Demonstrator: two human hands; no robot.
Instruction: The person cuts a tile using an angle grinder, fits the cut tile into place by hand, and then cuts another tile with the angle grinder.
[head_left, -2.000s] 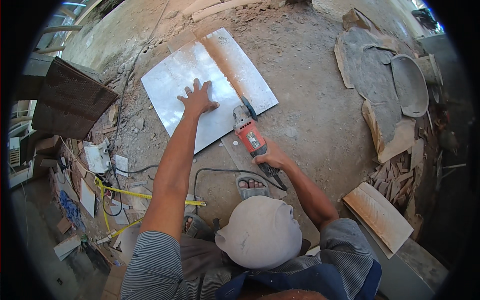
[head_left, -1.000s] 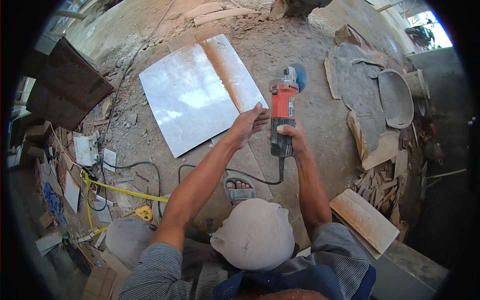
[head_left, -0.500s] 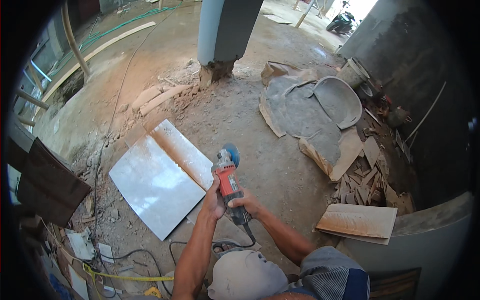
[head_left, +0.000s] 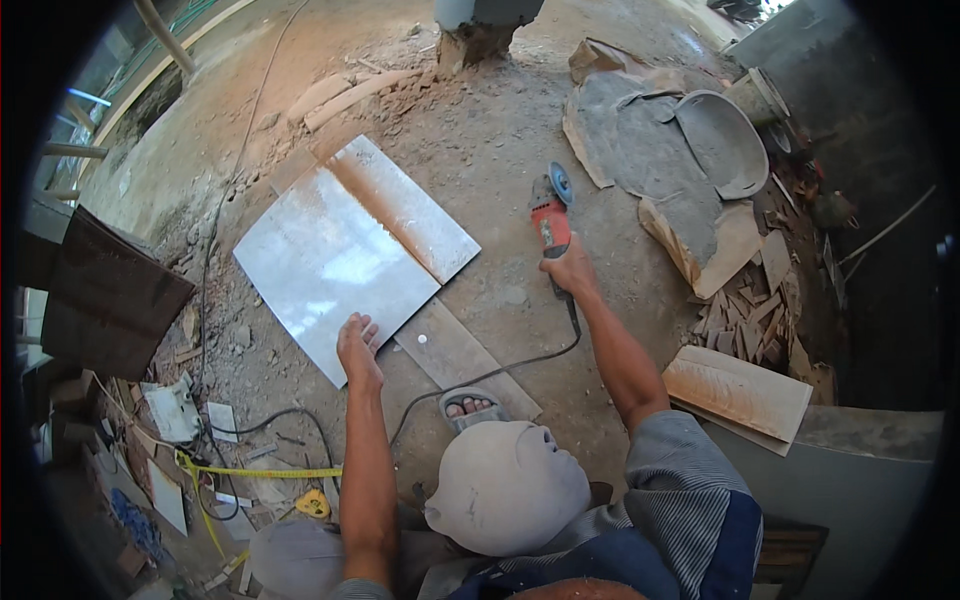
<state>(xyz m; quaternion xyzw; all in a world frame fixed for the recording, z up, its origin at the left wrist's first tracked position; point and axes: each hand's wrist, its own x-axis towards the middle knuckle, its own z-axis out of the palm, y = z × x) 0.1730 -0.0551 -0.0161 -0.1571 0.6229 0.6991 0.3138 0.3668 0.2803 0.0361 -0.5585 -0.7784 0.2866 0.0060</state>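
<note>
My right hand (head_left: pixel 570 266) grips the rear body of a red and black angle grinder (head_left: pixel 549 224), held out to the right with its blue disc pointing away from me. My left hand (head_left: pixel 360 351) is empty, fingers loosely extended, by the near edge of a large glossy white tile (head_left: pixel 330 265); I cannot tell if it touches. A narrower tile strip (head_left: pixel 405 205) lies along the tile's right side, with reddish-brown dust at the line between them. Under the near corner, a grey-brown board (head_left: pixel 462 352) lies on the ground.
The grinder's black cord (head_left: pixel 500 371) curves past my sandalled foot (head_left: pixel 470 406). Yellow measuring tape (head_left: pixel 270 471) lies at lower left. Right are torn paper with grey powder (head_left: pixel 640 150), a grey basin (head_left: pixel 720 140), tile scraps (head_left: pixel 745 315) and dusty tile pieces (head_left: pixel 740 390). A pillar (head_left: pixel 480 35) stands ahead.
My left hand has let go of the grinder and moved left to the tile's near edge. My right hand has carried the grinder right and away from me. The view has shifted.
</note>
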